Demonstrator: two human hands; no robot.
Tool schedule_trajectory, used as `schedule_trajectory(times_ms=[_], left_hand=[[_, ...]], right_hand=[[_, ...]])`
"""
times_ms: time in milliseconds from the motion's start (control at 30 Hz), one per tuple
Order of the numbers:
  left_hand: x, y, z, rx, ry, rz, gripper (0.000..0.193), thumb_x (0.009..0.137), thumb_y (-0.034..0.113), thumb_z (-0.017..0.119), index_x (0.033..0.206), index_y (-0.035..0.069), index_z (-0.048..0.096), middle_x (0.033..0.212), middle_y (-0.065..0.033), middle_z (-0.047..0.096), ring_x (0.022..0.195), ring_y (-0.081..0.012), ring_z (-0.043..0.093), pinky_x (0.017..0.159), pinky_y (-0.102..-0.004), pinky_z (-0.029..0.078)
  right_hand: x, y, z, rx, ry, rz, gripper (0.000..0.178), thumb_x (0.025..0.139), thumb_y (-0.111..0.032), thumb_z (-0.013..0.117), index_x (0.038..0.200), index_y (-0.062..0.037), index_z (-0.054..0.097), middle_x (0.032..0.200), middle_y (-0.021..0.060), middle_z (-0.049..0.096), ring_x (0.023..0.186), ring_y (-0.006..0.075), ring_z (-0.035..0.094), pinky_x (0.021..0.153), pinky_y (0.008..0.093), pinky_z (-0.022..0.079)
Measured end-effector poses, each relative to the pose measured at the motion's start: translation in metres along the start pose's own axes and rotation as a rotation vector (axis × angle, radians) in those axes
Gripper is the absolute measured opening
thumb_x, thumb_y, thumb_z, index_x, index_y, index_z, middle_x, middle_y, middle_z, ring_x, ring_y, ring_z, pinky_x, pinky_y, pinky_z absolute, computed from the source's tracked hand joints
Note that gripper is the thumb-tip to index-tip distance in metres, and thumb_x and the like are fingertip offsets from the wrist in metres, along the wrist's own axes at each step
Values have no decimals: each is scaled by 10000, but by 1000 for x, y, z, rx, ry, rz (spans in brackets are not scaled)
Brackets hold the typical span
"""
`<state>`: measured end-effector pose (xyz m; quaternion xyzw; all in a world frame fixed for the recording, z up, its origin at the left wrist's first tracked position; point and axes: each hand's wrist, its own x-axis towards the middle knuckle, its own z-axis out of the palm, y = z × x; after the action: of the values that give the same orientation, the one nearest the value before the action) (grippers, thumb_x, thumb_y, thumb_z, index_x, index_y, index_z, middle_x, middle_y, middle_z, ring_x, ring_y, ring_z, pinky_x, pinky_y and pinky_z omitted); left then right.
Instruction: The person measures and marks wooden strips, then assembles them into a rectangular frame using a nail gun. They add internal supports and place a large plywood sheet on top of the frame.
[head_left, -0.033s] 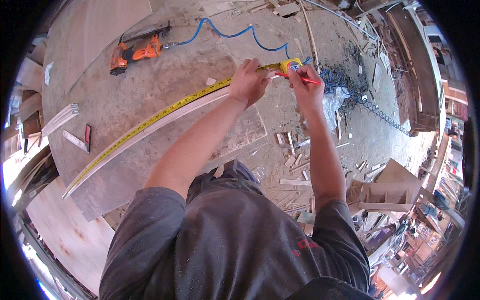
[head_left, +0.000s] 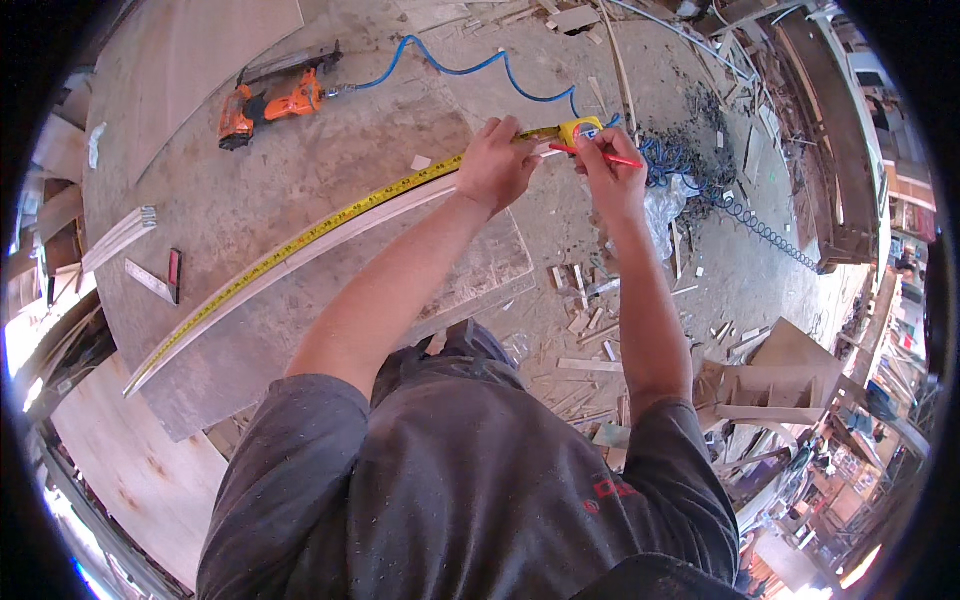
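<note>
A yellow tape measure (head_left: 310,236) is pulled out along pale, thin wood strips (head_left: 335,236); its case (head_left: 577,130) sits at the strips' right end. My left hand (head_left: 494,166) closes over the blade and the strips near that end, and the fingers' undersides are hidden. In my right hand (head_left: 610,172) is a red pencil (head_left: 625,161), pinched with its tip pointing left at the strip ends just below the tape case. The right fingers are close against the case; I cannot tell whether they also press on it.
An orange nail gun (head_left: 275,108) with a blue air hose (head_left: 455,70) lies on the worktop (head_left: 390,110). At left are a small try square (head_left: 165,280) and a bundle of strips (head_left: 122,238). Wood scraps (head_left: 590,318), clear plastic (head_left: 663,225) and coiled hose (head_left: 745,213) lie right.
</note>
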<state>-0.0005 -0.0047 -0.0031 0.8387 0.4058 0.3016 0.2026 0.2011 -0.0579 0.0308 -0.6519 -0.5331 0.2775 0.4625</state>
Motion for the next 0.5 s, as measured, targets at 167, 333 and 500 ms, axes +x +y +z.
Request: schedule_trajectory(times_ms=[167,333,500], left_hand=[[6,-4,0,-85,15,-15,246,805,150,816,1049,130,795,1065,-82,635,1035,-317,611,912,-440,538],[6,-3,0,-114,65,8,187,804,142,817,979,87,783,1044,-79,633,1024,-314,613,902,-441,537],[5,-4,-2,-48,39,12,177,819,167,806,939,44,768,1053,-100,625,1037,-322,606,915,-448,530]], right_hand=[[16,-1,3,30,-76,-2,126,973,-122,726,1006,0,728,767,42,714,689,89,661,637,274,528],[11,-14,-10,-17,-90,-6,182,954,-121,754,1086,3,738,922,68,746,852,121,716,755,274,549],[2,-47,-23,305,-154,-19,385,950,-73,746,1327,-38,681,1134,107,732,1043,191,725,885,303,564]])
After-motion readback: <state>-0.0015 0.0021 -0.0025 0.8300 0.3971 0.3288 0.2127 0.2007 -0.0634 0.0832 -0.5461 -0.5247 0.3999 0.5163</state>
